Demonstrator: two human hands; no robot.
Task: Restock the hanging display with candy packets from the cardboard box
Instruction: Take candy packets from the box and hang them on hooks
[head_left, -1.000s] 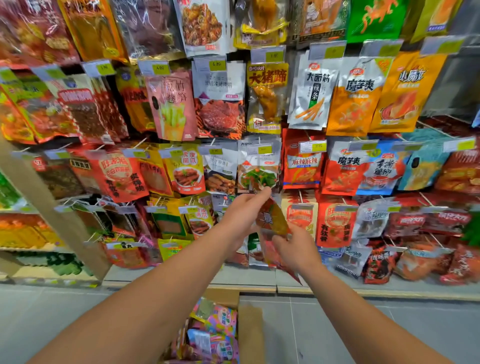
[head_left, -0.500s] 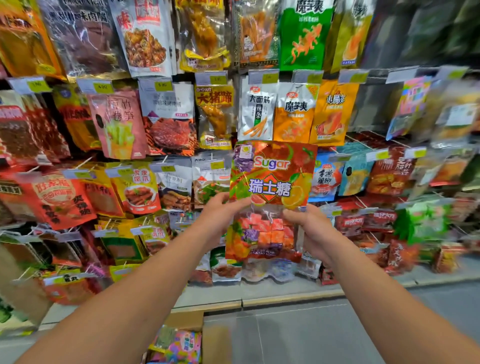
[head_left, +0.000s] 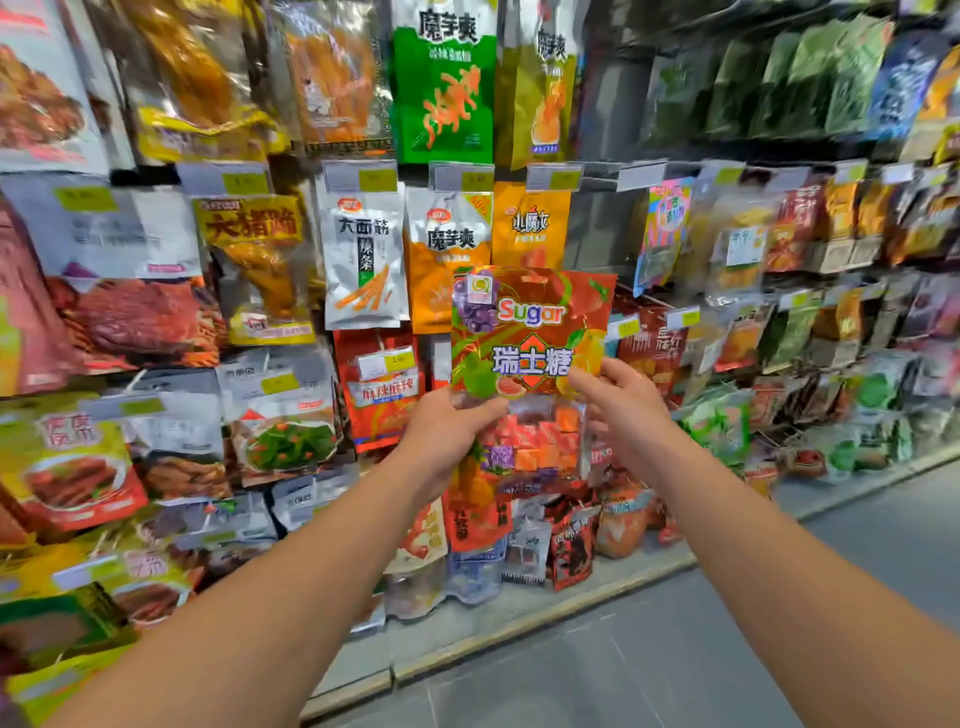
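Observation:
A red candy packet (head_left: 530, 343) marked "Sugar", with a clear lower window showing wrapped sweets, is held upright in front of the hanging display (head_left: 363, 260). My left hand (head_left: 447, 436) grips its lower left edge. My right hand (head_left: 623, 405) grips its right edge. The packet's top sits level with the orange snack bags on the middle row. The cardboard box is out of view.
Rows of snack packets hang on pegs with price tags (head_left: 358, 176) across the whole wall. A bare grey strip (head_left: 608, 104) of the back panel shows right of the orange bags. More blurred packets (head_left: 810, 312) hang further right. A low plinth (head_left: 519, 618) runs above the grey floor (head_left: 675, 665).
The packet has risen and shifted right with both hands on it. The view has swung right, and the cardboard box has dropped out of the frame.

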